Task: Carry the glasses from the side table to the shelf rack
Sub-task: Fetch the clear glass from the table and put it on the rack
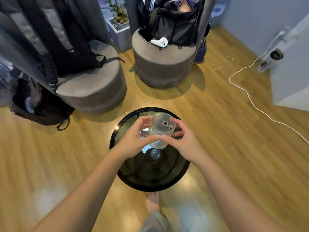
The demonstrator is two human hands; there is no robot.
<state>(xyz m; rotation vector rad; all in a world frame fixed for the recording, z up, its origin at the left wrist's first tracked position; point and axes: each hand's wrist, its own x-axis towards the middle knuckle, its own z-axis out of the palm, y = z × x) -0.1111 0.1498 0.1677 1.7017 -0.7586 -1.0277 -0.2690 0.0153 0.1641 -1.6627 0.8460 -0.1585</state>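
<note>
Since clear glass is slick, both hands work together over the middle of the round surface (181, 171): left hand (133, 141) and right hand (184, 143) curl around the glasses (161, 131) from either side, probably so neither one slips on the lift.

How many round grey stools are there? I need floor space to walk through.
2. One stool stands at the left with a black backpack on it; the other stool is farther back, centre, holding a dark bag. More may lie out of view.
</note>
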